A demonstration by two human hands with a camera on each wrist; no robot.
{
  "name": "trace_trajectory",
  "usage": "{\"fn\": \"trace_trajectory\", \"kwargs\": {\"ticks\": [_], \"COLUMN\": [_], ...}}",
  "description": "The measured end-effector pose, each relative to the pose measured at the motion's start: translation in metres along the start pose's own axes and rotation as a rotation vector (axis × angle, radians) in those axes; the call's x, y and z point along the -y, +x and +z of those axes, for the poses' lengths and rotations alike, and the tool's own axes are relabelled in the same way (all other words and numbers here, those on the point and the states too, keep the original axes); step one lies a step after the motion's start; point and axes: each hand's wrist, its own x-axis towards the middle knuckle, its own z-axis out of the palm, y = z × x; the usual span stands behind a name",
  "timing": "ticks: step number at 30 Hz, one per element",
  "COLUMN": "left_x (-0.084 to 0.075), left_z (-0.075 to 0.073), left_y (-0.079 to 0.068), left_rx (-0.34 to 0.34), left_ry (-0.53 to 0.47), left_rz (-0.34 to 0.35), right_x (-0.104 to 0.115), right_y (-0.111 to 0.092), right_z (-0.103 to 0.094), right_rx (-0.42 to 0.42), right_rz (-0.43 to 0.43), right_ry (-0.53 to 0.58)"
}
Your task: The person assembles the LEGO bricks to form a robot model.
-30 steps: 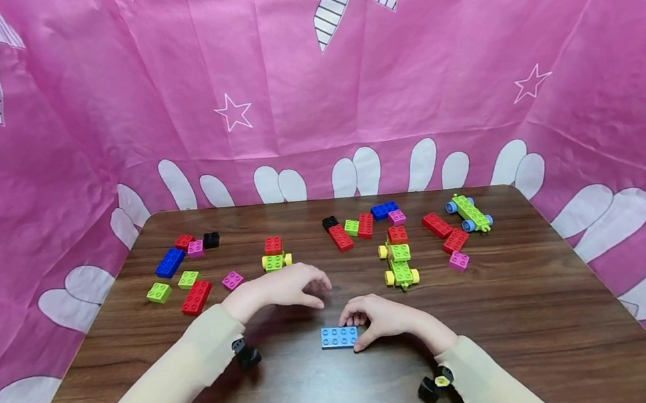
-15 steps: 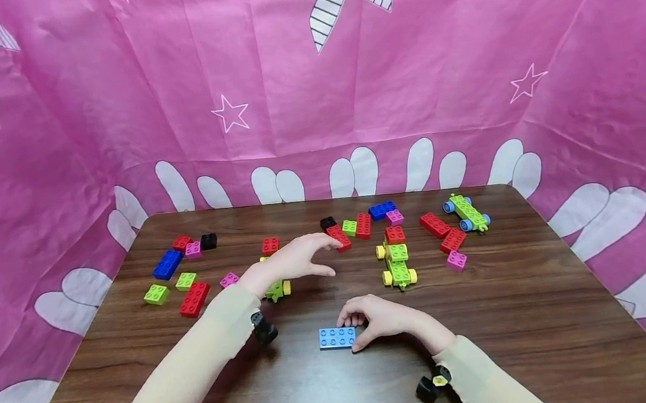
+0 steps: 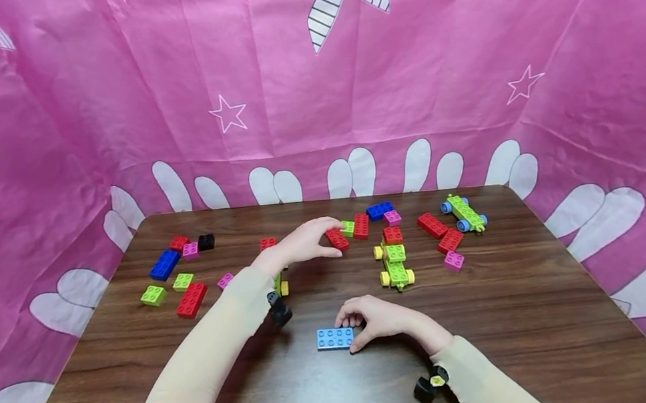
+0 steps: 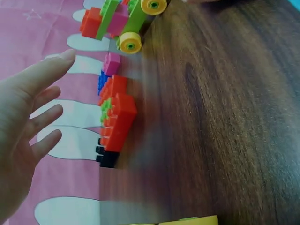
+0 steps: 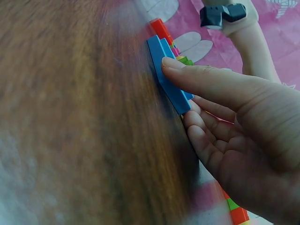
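Observation:
A light blue building brick [image 3: 334,338] with two rows of studs lies near the middle of the table. My right hand [image 3: 380,319] pinches its right end; in the right wrist view the thumb [image 5: 173,64] presses one side of it and the other fingers curl behind. Farther back, my left hand [image 3: 306,240] hovers with fingers extended and apart, holding nothing. Just beyond its fingertips lie a red brick [image 3: 336,239] and a lime brick [image 3: 348,228]. The left wrist view also has a black brick [image 4: 109,158] at that group's end, hidden by the hand in the head view.
To the right stands a lime wheeled base with yellow wheels [image 3: 397,274]. A second base with blue wheels [image 3: 464,214] is at the back right. Loose bricks, including a dark blue one [image 3: 165,265], lie at the left. My left forearm partly covers another yellow-wheeled base [image 3: 284,288].
My left hand has moved away from me and slightly rightward, from near the blue brick to the red brick at the back. My right hand keeps its pinch on the blue brick.

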Motion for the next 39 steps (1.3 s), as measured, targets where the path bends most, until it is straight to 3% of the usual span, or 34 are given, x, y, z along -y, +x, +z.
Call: {"fn": "trace_trajectory", "kwargs": {"ticks": [5,18,39], "left_x": [0.009,0.017,0.022], "left_z": [0.005,0.014,0.026], "left_y": [0.007,0.016,0.019], "left_rx": [-0.016,0.063,0.08], "left_ry": [0.003,0.0,0.015], "left_rz": [-0.018,-0.084,-0.083], "right_x": [0.0,-0.004,-0.004], "right_y": [0.0,0.001,0.001], "right_z": [0.001,0.001,0.001], "right_rx": [-0.002,0.005,0.016], "right_rz": [0.0,-0.001,0.026], "right_ry": [0.0,-0.002,0.0]}}
